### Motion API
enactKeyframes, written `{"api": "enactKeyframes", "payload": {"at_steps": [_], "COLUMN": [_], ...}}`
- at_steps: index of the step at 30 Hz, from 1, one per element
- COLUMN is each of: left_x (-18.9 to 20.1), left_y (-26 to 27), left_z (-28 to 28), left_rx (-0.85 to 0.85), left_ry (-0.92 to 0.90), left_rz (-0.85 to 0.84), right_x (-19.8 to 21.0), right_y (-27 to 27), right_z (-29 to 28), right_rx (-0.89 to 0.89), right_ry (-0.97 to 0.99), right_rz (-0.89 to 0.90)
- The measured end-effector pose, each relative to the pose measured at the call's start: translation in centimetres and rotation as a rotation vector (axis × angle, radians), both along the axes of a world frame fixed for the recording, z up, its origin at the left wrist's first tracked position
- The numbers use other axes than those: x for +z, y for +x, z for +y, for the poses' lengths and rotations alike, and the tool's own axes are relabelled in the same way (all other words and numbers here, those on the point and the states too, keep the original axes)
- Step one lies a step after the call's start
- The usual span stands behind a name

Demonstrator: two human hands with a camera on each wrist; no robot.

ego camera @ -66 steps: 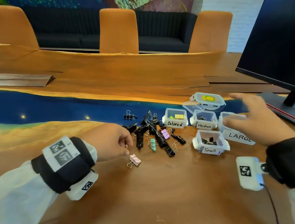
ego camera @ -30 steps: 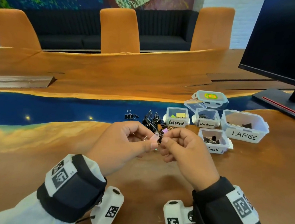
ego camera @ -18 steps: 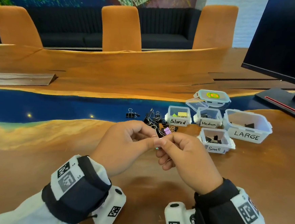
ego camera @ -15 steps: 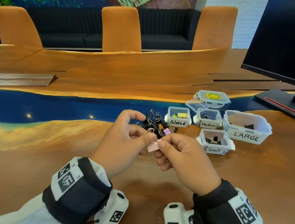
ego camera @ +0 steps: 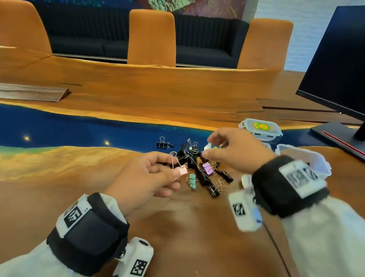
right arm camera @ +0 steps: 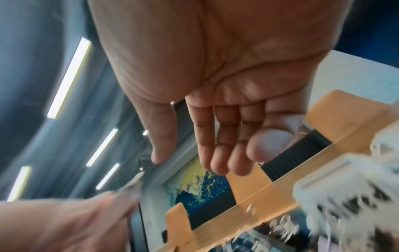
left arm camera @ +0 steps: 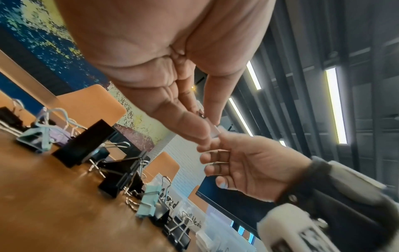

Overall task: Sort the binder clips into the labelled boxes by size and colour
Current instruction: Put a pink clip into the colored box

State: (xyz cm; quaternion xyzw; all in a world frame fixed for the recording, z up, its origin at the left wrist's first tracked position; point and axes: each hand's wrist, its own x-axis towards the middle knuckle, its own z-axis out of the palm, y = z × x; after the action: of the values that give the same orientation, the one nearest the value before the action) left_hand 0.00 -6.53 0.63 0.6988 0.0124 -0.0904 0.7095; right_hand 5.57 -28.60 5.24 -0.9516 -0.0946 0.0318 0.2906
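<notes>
My left hand is raised just above the table and pinches a pink binder clip by its body between thumb and finger, wire handle up. In the left wrist view that left hand holds the clip with the other hand's fingers close by. My right hand hovers over the far side of the clip pile, fingers relaxed and empty; the right wrist view shows the right hand holding nothing. A purple clip, a teal clip and several black clips lie in the pile.
The LARGE box shows past my right wrist; the other labelled boxes are mostly hidden by that hand. A lidded box stands behind them. A monitor on its stand fills the right. One black clip lies apart, left of the pile.
Both hands were pinching the pink clip together. The right hand has let go and swung up and right toward the boxes; the left hand keeps the clip.
</notes>
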Motion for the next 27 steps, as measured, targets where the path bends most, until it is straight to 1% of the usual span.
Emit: {"api": "enactKeyframes", "payload": {"at_steps": [3,6,8,10,15,18,20,22,25,27], "left_x": [-0.1,-0.2,-0.2,-0.3,-0.4,0.0,0.3,0.5,1.2,1.8], "left_y": [0.2,0.3,0.1,0.0,0.2,0.2,0.3,0.3,-0.1,-0.5], "left_z": [0.6,1.3,1.8,2.3,3.0,2.8,2.7,2.7,2.5,2.3], "left_rx": [0.034,0.032,-0.016,-0.067,-0.094,-0.072,-0.045,-0.028,-0.025,-0.043], "left_ry": [-0.025,-0.011,0.004,0.021,0.042,0.023,0.012,0.003,0.005,0.004], "left_rz": [0.0,-0.004,-0.001,0.0,-0.02,-0.035,-0.052,-0.072,-0.103,-0.124], "right_x": [0.6,-0.7,-1.5,-1.9,-2.1,-1.3,-0.2,1.0,2.2,2.0], "right_y": [5.1,8.6,9.5,9.8,9.8,9.0,7.9,6.1,1.7,-1.5], "right_z": [-1.3,-2.1,-2.2,-2.2,-1.9,-1.6,-1.5,-1.5,-1.7,-1.7], "right_rx": [-0.067,-0.114,-0.11,-0.089,-0.05,-0.052,-0.05,-0.037,0.032,0.101], "right_ry": [-0.277,-0.552,-0.648,-0.687,-0.715,-0.666,-0.593,-0.48,-0.344,-0.248], "right_rz": [-0.003,0.116,0.199,0.218,0.197,0.156,0.12,0.062,-0.035,-0.056]}}
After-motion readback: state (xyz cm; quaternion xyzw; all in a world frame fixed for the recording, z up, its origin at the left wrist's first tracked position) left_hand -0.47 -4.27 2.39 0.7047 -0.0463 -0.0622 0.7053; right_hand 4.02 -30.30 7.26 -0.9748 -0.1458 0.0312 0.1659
